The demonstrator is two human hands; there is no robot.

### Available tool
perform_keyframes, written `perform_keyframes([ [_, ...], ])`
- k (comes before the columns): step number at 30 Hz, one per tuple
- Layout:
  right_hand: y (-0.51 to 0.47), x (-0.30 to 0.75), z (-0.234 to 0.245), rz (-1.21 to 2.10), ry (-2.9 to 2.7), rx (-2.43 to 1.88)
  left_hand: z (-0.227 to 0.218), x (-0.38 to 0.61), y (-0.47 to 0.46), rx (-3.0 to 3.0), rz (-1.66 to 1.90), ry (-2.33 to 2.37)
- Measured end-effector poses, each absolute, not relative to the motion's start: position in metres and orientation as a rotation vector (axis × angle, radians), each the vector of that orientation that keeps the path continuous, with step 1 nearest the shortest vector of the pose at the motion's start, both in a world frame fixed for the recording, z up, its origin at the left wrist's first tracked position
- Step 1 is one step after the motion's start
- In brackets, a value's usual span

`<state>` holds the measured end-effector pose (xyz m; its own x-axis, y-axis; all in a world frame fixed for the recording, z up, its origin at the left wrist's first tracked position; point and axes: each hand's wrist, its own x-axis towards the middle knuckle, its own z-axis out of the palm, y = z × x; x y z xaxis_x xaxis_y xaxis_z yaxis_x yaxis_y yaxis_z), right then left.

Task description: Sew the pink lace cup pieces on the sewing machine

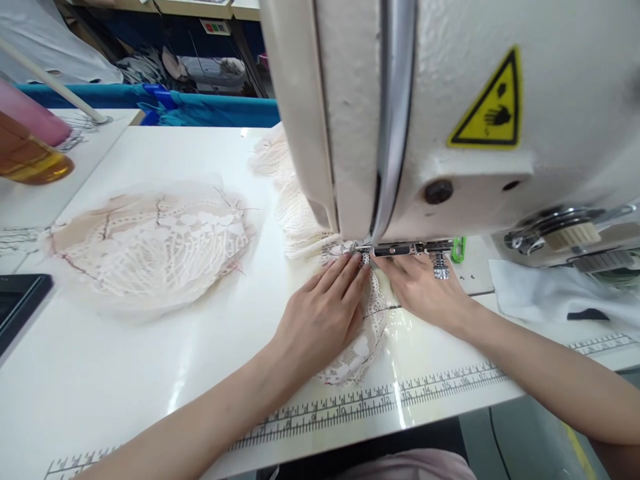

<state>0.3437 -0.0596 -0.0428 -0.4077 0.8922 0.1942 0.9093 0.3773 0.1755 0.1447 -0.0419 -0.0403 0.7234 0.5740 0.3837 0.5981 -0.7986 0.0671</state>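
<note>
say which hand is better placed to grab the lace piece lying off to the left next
Probably the left hand: it is nearer that lace piece, while the right hand sits farther off, beyond the left.

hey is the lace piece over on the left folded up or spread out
Spread out: the lace piece lies wide on the table, its oval outline showing.

A glossy white tabletop (125,393) with a printed black ruler scale (365,402) is carrying an oval cream lace piece (170,247), patterned cream lace fabric (350,360), a flat black rectangular device (20,303) and a crumpled white cloth (540,293).
</note>
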Motion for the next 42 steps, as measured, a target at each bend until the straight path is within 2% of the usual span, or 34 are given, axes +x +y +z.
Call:
perform_keyframes([
  [14, -0.058, 0.345, -0.044, -0.33, -2.558, -1.702, -0.039, 0.145, -0.041, -2.862, -0.628, -1.002],
  [22, -0.058, 0.343, -0.037, -0.455, -2.615, -1.706, -0.04, 0.146, -0.04, -2.799, -0.588, -0.95],
  [36, -0.056, 0.344, -0.036, -0.255, -2.565, -1.666, -0.038, 0.148, -0.039, -2.782, -0.566, -0.944],
  [42, -0.057, 0.35, -0.035, -0.547, -2.52, -1.448, -0.041, 0.147, -0.038, -2.755, -0.581, -0.929],
])
